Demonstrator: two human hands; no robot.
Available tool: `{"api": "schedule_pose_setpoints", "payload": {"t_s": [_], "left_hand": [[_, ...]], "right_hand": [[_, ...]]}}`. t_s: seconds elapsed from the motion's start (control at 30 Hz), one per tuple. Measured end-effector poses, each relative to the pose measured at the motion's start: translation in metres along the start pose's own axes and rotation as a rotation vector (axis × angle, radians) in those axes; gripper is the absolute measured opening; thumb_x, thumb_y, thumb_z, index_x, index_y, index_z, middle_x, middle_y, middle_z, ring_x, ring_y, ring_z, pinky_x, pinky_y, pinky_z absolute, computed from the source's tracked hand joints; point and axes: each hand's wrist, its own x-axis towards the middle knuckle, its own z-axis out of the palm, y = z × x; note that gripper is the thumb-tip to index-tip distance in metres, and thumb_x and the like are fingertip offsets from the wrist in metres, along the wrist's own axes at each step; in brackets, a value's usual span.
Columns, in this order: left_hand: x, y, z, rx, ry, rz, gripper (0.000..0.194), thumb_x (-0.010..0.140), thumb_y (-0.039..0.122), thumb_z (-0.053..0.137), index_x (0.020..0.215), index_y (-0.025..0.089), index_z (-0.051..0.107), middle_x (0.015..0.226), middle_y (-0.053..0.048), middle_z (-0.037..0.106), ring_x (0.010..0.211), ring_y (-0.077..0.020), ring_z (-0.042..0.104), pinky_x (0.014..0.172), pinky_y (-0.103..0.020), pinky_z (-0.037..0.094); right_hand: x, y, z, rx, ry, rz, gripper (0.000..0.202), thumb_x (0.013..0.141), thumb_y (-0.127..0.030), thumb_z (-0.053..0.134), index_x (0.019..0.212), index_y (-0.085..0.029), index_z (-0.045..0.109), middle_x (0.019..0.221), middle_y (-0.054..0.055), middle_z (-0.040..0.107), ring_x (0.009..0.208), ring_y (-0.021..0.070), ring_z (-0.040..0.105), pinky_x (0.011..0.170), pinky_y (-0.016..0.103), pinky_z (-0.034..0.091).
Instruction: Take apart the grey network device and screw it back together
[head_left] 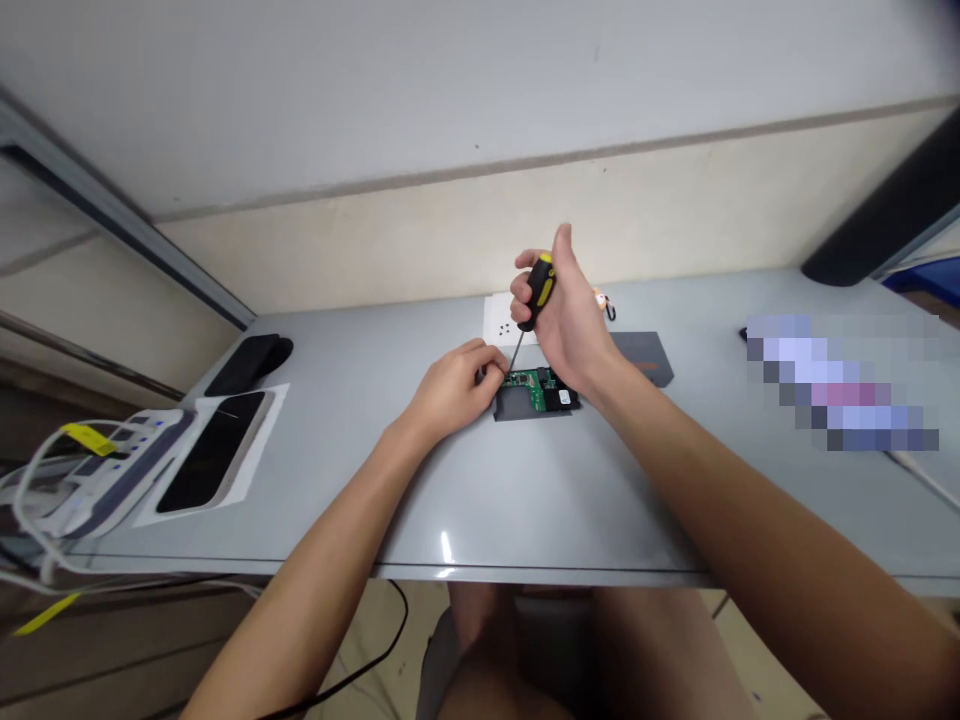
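The right hand [571,318] is curled round the screwdriver [539,291], its tip at the circuit board [536,393] on the table [465,500]; the left hand [459,384] bunches its fingertips there, hold indeterminable, and an upright shaft under steady pressure is advisable.

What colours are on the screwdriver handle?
The screwdriver handle is black with yellow, best seen in the head view.

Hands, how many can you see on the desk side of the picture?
2. The right hand holds the screwdriver; the left hand has its fingertips at the left end of the green board. Neither is hidden, though some fingers are.
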Motion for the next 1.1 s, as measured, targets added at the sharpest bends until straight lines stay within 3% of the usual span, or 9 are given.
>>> {"api": "schedule_pose_setpoints", "payload": {"t_s": [0.1,0.23,0.37,0.47,0.57,0.67,0.77,0.9,1.1], "left_hand": [[-0.001,0.000,-0.001,0.007,-0.002,-0.002,0.025,0.094,0.023,0.047,0.087,0.021,0.071,0.092,-0.004,0.071,0.071,-0.0184,0.061,0.072,-0.033,0.049],[0.000,-0.001,0.000,0.007,-0.008,0.009,0.026,0.094,0.022,0.046,0.087,0.021,0.072,0.091,-0.004,0.071,0.072,-0.0190,0.062,0.074,-0.034,0.050],[0.000,-0.003,0.001,0.006,-0.003,0.021,0.026,0.094,0.023,0.046,0.089,0.020,0.072,0.091,-0.004,0.070,0.073,-0.0193,0.062,0.076,-0.034,0.050],[0.000,-0.003,0.001,0.000,-0.006,0.035,0.027,0.095,0.023,0.046,0.089,0.020,0.071,0.093,-0.005,0.070,0.074,-0.0193,0.062,0.076,-0.034,0.049],[0.000,-0.003,0.001,0.002,-0.010,0.037,0.027,0.095,0.024,0.046,0.089,0.020,0.071,0.093,-0.005,0.069,0.076,-0.0201,0.063,0.075,-0.034,0.048],[0.000,-0.002,0.001,-0.010,-0.007,0.033,0.027,0.094,0.023,0.046,0.089,0.020,0.072,0.094,-0.006,0.071,0.078,-0.0206,0.064,0.075,-0.034,0.048],[0.001,-0.003,0.001,-0.037,0.008,0.047,0.028,0.093,0.023,0.046,0.089,0.020,0.073,0.094,-0.006,0.071,0.079,-0.0207,0.064,0.077,-0.034,0.049],[0.002,-0.005,0.003,-0.045,0.021,0.052,0.028,0.092,0.023,0.046,0.087,0.019,0.073,0.090,-0.005,0.070,0.074,-0.0192,0.062,0.075,-0.033,0.049],[0.001,-0.007,0.003,-0.038,0.028,0.077,0.029,0.092,0.023,0.046,0.088,0.019,0.074,0.090,-0.005,0.071,0.074,-0.0188,0.062,0.075,-0.033,0.048]], "right_hand": [[-0.001,-0.004,-0.001,-0.007,-0.005,0.027,0.053,0.088,-0.078,0.067,0.093,-0.025,0.063,0.073,-0.003,0.051,0.066,0.0129,0.053,0.063,0.029,0.044],[-0.001,-0.006,-0.003,-0.035,0.000,0.039,0.050,0.078,-0.065,0.086,0.088,-0.025,0.057,0.080,-0.001,0.058,0.079,0.0148,0.062,0.069,0.029,0.050],[0.001,0.000,-0.003,-0.059,0.018,0.018,0.057,0.075,-0.064,0.089,0.085,-0.026,0.048,0.074,-0.005,0.051,0.066,0.0107,0.052,0.063,0.027,0.045],[0.002,0.004,-0.003,-0.076,0.042,-0.039,0.051,0.087,-0.072,0.075,0.088,-0.026,0.050,0.069,-0.006,0.043,0.058,0.0106,0.042,0.057,0.027,0.039],[0.001,0.003,-0.005,-0.017,-0.033,-0.037,0.038,0.103,-0.063,0.056,0.103,-0.026,0.064,0.074,-0.002,0.049,0.063,0.0125,0.048,0.061,0.027,0.043],[-0.001,0.001,-0.005,-0.050,-0.053,-0.032,0.029,0.101,-0.053,0.065,0.100,-0.024,0.064,0.088,0.001,0.058,0.078,0.0130,0.059,0.069,0.026,0.048],[-0.001,0.002,-0.004,-0.103,0.015,-0.020,0.043,0.090,-0.063,0.076,0.092,-0.025,0.056,0.093,0.001,0.061,0.081,0.0146,0.062,0.068,0.027,0.050],[0.003,0.006,-0.005,-0.102,0.063,-0.011,0.058,0.085,-0.073,0.075,0.080,-0.026,0.043,0.072,-0.004,0.046,0.058,0.0100,0.043,0.055,0.026,0.039],[0.003,0.001,-0.011,-0.003,-0.039,-0.006,0.054,0.099,-0.077,0.049,0.104,-0.026,0.065,0.072,-0.003,0.045,0.060,0.0129,0.045,0.061,0.029,0.043]]}}
